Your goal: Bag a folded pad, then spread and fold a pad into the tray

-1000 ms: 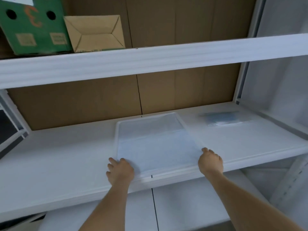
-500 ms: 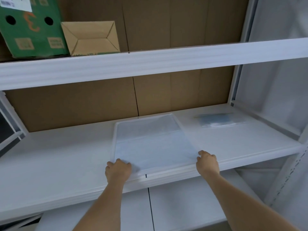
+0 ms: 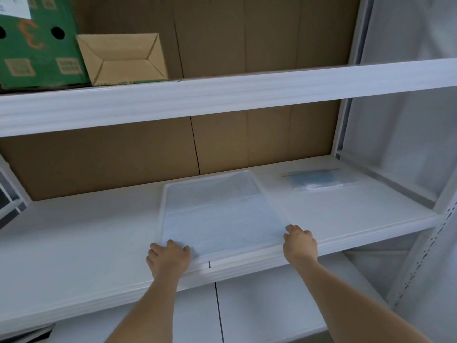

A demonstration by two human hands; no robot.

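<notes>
Left hand (image 3: 169,256) has been drawn back to the near-left corner of the tray (image 3: 162,219), fingers curled; right hand (image 3: 300,243) barely shifted.

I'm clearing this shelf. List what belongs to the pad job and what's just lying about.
Job: tray; pad in it; bagged pad; left hand and right hand at the pad's near corners.
Lying about: green box; brown carton.

Soft, even, bright light with faint shadows; white surfaces look washed out, edges bow from wide-angle distortion.
</notes>
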